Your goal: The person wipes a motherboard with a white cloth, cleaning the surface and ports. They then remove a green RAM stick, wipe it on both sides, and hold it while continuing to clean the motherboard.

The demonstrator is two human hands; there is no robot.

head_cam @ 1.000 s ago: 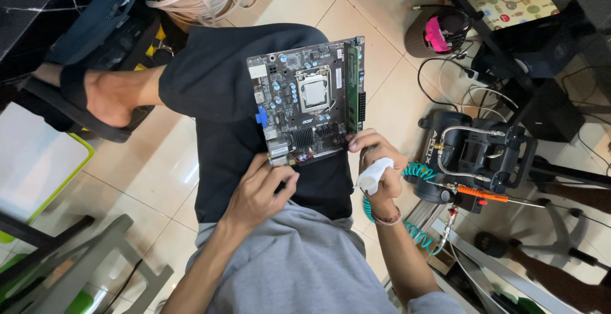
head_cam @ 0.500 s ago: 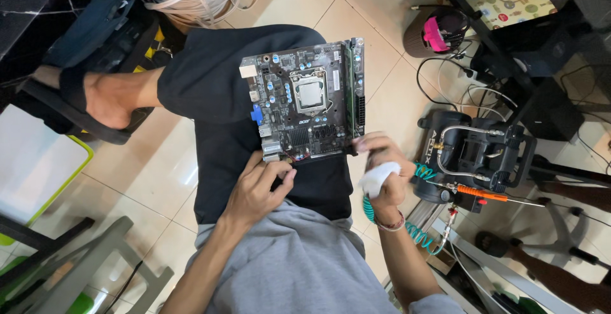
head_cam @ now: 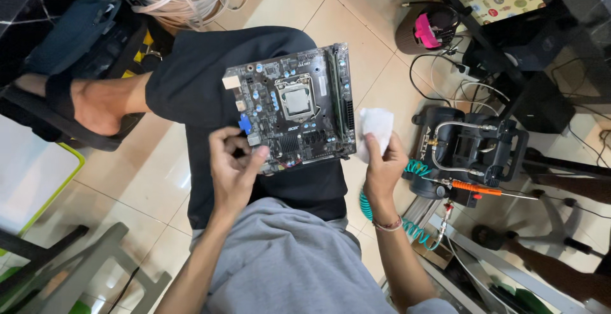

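Left hand (head_cam: 234, 169) pinching motherboard (head_cam: 289, 107) at its lower corner on the lap; right hand (head_cam: 382, 164) closed around white cloth (head_cam: 375, 126) beside it.

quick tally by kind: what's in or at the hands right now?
Circuit board: 1, the motherboard resting on the lap, gripped at its near edge by the left hand
White cloth: 1, a wad held in the right hand beside the board
Hands: 2
Total: 4
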